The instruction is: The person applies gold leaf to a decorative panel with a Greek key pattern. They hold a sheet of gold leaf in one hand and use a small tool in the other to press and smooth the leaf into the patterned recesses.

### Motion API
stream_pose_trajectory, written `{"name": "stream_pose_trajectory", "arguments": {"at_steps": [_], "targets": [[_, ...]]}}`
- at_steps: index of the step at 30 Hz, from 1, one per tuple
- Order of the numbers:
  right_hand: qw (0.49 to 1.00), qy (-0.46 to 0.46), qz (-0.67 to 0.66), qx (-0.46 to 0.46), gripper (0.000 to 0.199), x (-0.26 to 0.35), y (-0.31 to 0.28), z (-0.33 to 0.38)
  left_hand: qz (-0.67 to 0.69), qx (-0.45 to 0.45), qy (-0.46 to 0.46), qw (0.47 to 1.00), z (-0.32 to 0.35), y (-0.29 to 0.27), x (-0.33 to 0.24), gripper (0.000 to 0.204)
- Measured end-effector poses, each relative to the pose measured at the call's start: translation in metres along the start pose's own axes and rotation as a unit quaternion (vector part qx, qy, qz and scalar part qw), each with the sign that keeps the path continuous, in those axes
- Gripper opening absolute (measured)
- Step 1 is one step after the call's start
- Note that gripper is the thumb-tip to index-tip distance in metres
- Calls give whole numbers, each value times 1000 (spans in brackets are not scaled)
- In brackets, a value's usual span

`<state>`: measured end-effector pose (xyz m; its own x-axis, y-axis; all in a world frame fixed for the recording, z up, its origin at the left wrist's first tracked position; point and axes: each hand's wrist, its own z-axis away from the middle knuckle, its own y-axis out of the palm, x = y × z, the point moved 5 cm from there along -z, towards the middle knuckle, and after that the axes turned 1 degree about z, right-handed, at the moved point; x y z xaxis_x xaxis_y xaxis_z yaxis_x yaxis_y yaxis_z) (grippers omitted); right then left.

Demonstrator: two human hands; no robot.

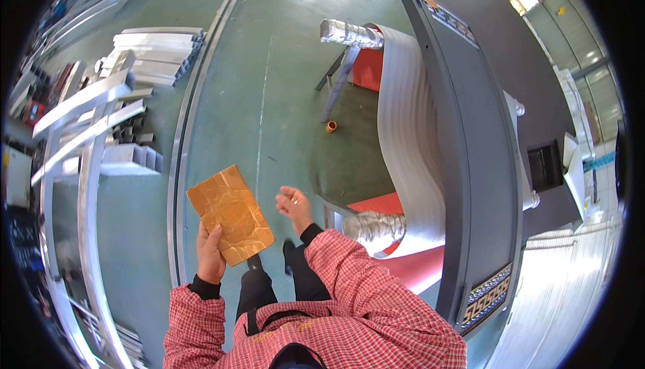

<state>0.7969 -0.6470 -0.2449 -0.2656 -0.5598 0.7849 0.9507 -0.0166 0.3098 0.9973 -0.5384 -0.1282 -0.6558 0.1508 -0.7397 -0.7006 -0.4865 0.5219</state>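
The left hand [209, 251] pinched the lower left edge of a crinkled brown packet [230, 214], thumb on its face and fingers behind, so the packet stood up and away from that hand, its long axis tilted toward the upper left. The right hand [294, 204] hung just right of the packet, apart from it, palm up with fingers loosely curled and holding nothing. The left hand was the nearer; beneath both lay the green floor [282, 87].

Crumpled brown paper [230, 214] in left hand [209, 251]
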Motion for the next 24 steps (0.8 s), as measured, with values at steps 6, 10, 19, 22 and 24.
{"name": "stream_pose_trajectory", "arguments": {"at_steps": [6,10,19,22,24], "targets": [[984,-26,-53,-169,50,-12,-107,-193,-61,1,-50,997,-152,23,14,45],[962,-6,34,-269,65,-59,-191,-306,-62,44,-71,995,-259,42,61,46],[900,-48,182,-394,88,-135,-329,-470,-66,114,-133,982,-456,46,206,46],[885,-42,189,-423,93,-159,-373,-520,-70,131,-138,979,-510,31,255,46],[866,-56,200,-456,95,-176,-400,-549,-85,133,-129,979,-538,21,283,46]]}}
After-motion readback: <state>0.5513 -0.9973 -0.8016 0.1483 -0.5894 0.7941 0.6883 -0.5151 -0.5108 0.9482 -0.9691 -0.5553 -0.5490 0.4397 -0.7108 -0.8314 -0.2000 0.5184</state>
